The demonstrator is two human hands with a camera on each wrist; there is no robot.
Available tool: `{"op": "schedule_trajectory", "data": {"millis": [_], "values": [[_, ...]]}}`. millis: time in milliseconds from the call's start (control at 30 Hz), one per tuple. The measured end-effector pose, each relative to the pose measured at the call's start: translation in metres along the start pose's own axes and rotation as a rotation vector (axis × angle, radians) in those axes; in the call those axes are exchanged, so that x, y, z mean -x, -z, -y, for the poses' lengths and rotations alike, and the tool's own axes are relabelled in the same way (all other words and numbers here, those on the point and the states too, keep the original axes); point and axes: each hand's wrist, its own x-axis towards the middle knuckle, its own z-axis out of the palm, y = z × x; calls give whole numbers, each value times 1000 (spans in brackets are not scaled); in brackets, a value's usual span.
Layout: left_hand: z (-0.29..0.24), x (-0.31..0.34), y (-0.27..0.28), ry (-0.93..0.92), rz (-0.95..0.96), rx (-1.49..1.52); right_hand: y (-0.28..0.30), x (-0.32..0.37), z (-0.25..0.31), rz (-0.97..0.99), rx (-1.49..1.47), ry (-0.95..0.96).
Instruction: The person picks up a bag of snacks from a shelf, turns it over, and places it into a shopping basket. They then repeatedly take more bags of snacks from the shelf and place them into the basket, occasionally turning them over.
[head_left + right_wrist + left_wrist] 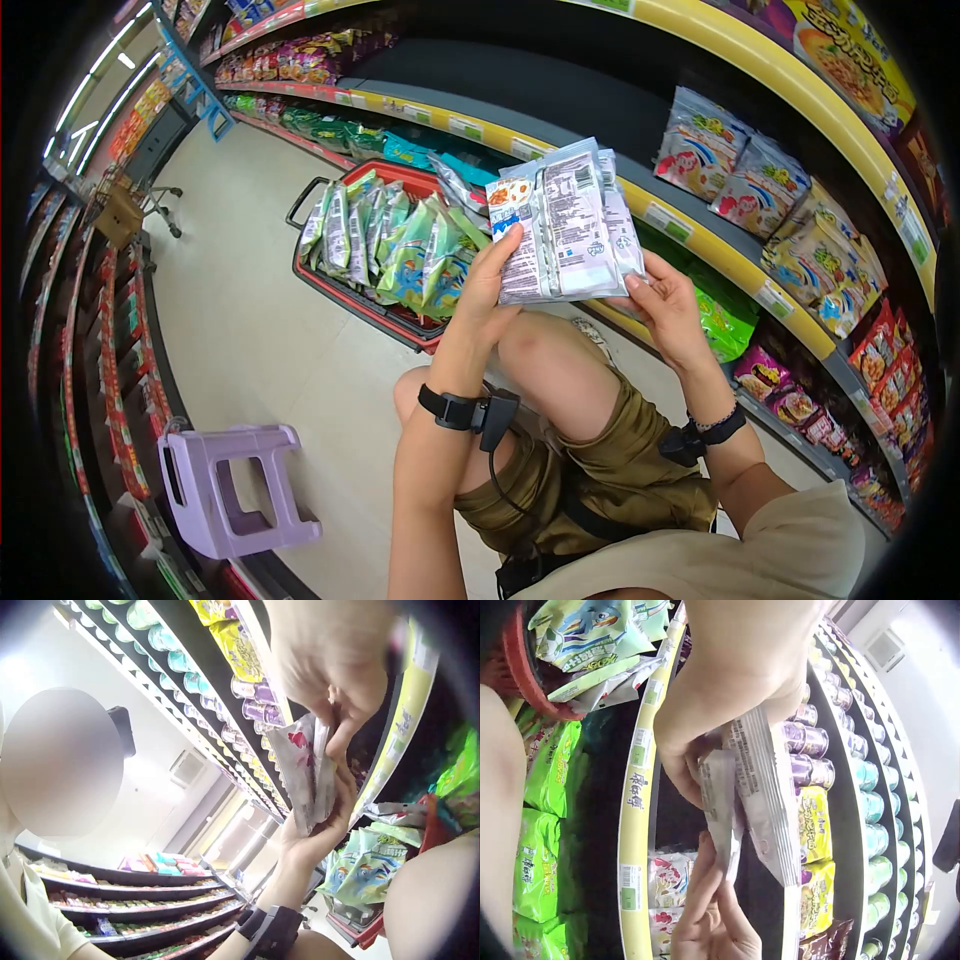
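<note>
In the head view, flat silvery-lilac snack bags [575,230] are held upright together in front of the shelf, printed backs toward me. My left hand [488,280] grips their left side, thumb across the front. At the lower right corner my right hand [668,308] pinches the edge of a bag between thumb and fingers. The left wrist view shows two bags [761,787] edge-on, slightly apart, with the fingers of my right hand [714,919] at the nearer one. In the right wrist view, a bag [296,761] stands between both hands.
A red-rimmed basket [300,262] full of green and silvery bags [400,250] stands on the floor at left. Similar bags [700,145] sit on the shelf with a yellow edge [735,255]. A lilac stool [215,490] stands behind at lower left. Green packets [725,315] lie on the lower shelf.
</note>
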Motion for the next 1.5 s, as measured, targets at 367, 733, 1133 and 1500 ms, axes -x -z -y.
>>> {"op": "schedule_trajectory", "data": {"millis": [367,733,1133,1500], "values": [[-61,12,40,-617,-424,10,-79,-95,-38,274,378,287],[-83,-3,121,-661,-1074,-1493,-112,-146,-92,359,929,419],[-32,-28,46,-951,-934,-1740,29,-123,0,-437,1010,749],[58,-67,-6,-892,-222,-1722,105,-158,97,-620,1819,405]]}}
